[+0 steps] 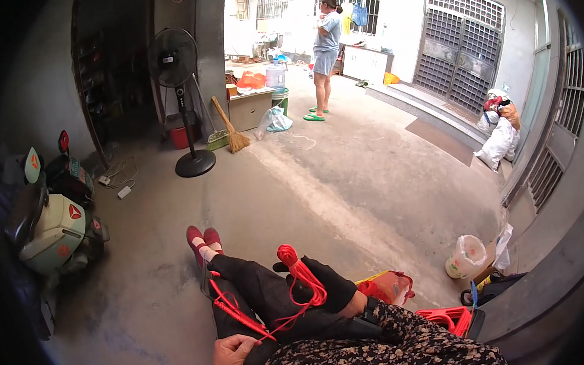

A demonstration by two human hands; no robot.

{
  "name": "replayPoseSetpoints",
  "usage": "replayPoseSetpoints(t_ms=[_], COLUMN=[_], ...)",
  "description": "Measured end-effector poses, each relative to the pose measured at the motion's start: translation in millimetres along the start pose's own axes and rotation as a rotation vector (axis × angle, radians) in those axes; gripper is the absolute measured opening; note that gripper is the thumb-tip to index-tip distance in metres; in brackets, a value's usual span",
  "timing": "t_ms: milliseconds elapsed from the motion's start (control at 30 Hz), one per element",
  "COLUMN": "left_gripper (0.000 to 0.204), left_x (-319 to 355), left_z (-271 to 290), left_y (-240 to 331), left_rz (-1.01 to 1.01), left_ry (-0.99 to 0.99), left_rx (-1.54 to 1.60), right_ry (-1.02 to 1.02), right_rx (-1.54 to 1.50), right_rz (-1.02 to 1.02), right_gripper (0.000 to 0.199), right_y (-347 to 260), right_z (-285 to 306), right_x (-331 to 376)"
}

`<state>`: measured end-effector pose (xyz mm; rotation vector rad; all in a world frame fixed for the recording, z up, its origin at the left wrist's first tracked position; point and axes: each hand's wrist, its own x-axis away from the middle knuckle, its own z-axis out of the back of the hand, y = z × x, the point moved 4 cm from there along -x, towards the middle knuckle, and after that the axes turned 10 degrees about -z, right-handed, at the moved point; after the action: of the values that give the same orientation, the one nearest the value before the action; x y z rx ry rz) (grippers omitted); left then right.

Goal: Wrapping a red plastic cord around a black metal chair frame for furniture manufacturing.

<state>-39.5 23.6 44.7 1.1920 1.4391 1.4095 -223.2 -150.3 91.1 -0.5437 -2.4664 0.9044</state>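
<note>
Sitting with legs stretched out, I have red cord over my dark trousers. My right hand, in a black glove, grips a looped hank of red cord with a rolled knob at its top. My bare left hand is closed, thumb and fingertips pinching a thin strand of the cord low on my lap. Between the hands a loose strand links the pinch to the hank. A thicker bunch of red cord lies slantwise along my thigh, running toward the left fingertips.
A bag with red contents and a red bundle lie at my right, near a lined white bucket. Left stands a scooter. Ahead are a fan, a broom and a standing person.
</note>
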Motion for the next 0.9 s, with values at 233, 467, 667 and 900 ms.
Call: replayPoseSetpoints(t_ms=[233,467,667,900], left_gripper=[0.011,0.015,0.011,0.011], left_x=[3.3,-17.2,-10.2,-8.4], left_z=[1.3,17.0,-10.5,1.5], left_y=[37.7,30.7,-8.1,29.6], left_rz=[-0.164,-0.257,-0.222,-0.17], left_ry=[-0.094,0.21,-0.075,0.028], left_rx=[-0.271,-0.061,-0.329,-0.099], right_ry=[-0.048,-0.482,-0.039,-0.611], right_rx=[0.752,1.381,0.959,1.395], right_rz=[0.05,0.063,0.122,0.417], right_gripper=[0.042,0.042,0.037,0.025], right_y=[14.2,37.4,16.1,30.0], right_z=[32.8,-33.4,-47.3,-49.5], right_x=[-29.3,-4.7,-18.2,-6.0])
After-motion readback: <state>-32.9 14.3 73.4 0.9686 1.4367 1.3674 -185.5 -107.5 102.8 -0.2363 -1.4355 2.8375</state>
